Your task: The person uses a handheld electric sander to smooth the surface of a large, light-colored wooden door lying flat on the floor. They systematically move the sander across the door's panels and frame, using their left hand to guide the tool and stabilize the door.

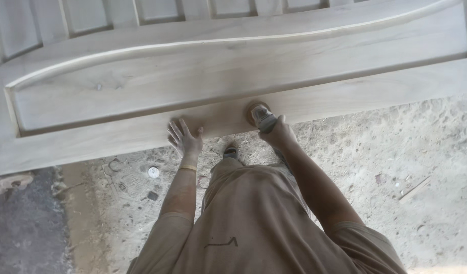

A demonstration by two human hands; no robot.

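The right hand is gripping a small sander near the middle of the frame (judging by the dust). The left hand is lying flat, fingers wide, on the big wooden door.

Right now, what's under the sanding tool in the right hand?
The sanding tool in the right hand sits on the bare wooden door panel, on its lower rail. The disc covers the wood directly beneath it.
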